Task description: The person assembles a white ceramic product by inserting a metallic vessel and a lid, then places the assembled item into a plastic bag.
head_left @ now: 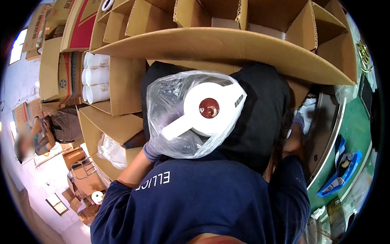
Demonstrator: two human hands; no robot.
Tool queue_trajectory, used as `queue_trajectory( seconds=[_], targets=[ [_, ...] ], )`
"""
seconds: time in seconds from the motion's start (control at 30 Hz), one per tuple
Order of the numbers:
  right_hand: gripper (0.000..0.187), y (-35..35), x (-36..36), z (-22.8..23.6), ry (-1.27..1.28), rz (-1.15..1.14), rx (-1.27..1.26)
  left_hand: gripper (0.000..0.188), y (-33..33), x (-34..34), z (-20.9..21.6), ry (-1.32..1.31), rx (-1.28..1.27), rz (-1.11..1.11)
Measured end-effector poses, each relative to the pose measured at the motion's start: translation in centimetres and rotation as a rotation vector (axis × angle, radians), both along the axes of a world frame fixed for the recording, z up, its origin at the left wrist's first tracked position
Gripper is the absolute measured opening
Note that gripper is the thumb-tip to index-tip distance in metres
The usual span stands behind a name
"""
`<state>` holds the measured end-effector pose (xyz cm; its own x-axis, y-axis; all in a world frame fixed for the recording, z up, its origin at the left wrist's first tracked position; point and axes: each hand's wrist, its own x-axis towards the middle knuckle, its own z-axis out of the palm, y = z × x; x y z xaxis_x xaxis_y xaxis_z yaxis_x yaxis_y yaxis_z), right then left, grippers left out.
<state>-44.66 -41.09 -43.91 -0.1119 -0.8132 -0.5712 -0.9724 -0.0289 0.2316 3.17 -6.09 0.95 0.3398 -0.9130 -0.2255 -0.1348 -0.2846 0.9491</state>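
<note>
With gloved left hand [152, 149] fingers clamped on the plastic bag [170, 122] around the white lid [207, 110], keeping a firm, level grip seemed wise; right hand [298, 122] fingers' state I could not tell.

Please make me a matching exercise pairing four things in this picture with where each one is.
Things:
1. clear bag
2. white tubes
3. blue tray
4. right hand

Places:
A. on the green surface, far right
B. stacked in an open carton, upper left
C. held by the left hand, round white part inside
D. reaching by the metal rim, right of the black cloth

Pairs: 1-C, 2-B, 3-A, 4-D
</note>
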Motion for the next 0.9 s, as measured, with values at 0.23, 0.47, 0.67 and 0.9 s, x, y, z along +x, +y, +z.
queue_trajectory(
  seconds=[0.23, 0.47, 0.67, 0.9],
  targets=[
    [0.045, -0.9, 0.3, 0.0, -0.243, -0.259, -0.154, 0.081, 1.8, 1.1, -3.9, 0.368, 0.06, 0.091],
    [0.047, -0.8, 2.9, -0.4, -0.208, -0.211, -0.117, 0.106, 2.2, 2.9, 4.3, -0.131, -0.002, 0.022],
    [0.049, -1.7, 3.5, 0.6, -0.202, -0.226, -0.116, 0.032, -3.4, 4.9, 13.5, -0.671, -0.212, -0.081],
    [0.052, -1.3, 3.6, -0.6, -0.198, -0.237, -0.101, 0.039, -12.0, 3.9, 8.4, -1.062, 0.119, -0.823]
  ],
)
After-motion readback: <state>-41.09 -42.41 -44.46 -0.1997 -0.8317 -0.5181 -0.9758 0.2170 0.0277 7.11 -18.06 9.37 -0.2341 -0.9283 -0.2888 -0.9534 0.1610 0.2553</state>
